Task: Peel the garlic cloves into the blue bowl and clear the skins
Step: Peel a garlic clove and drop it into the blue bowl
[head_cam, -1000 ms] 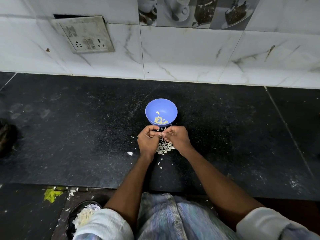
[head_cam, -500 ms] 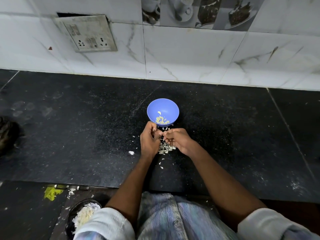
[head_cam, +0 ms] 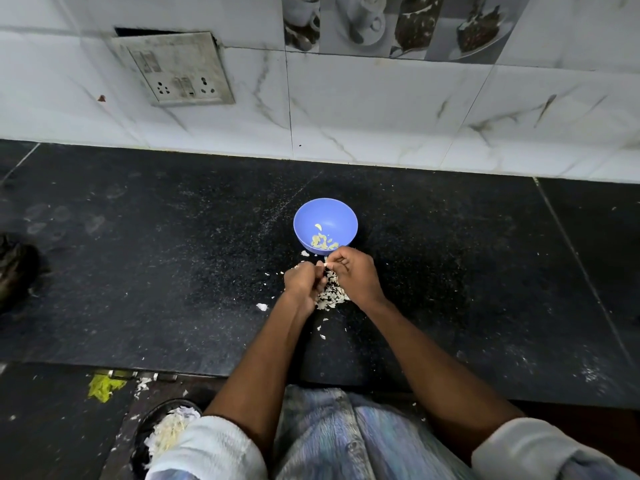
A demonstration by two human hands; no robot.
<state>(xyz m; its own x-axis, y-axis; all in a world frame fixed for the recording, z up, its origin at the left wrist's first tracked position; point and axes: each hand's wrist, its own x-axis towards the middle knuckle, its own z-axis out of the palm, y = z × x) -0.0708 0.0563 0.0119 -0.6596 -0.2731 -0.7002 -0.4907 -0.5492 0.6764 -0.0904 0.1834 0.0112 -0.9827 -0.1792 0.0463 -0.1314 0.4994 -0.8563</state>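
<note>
Tilted socket plate (head_cam: 176, 69) on marble wall; perhaps scraps, yellow (head_cam: 102, 386), below.

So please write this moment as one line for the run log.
left hand: grips clove | right hand: pinches skin | blue bowl: holds peeled cloves | skins: piled on counter

We are in a home kitchen, looking down on a black speckled stone countertop (head_cam: 138, 271) that runs along a wall of white marble-patterned tiles (head_cam: 381, 109), one row of them printed with cups and desserts (head_cam: 398, 22). A worn switch-and-socket plate (head_cam: 175, 69) is set into the tiles at upper left. We see a small blue bowl (head_cam: 341, 213) holding peeled garlic pieces on the counter with papery skins (head_cam: 330, 296) scattered beside it, and more peelings heaped in a dark container (head_cam: 166, 431) on the floor below the counter edge.
</note>
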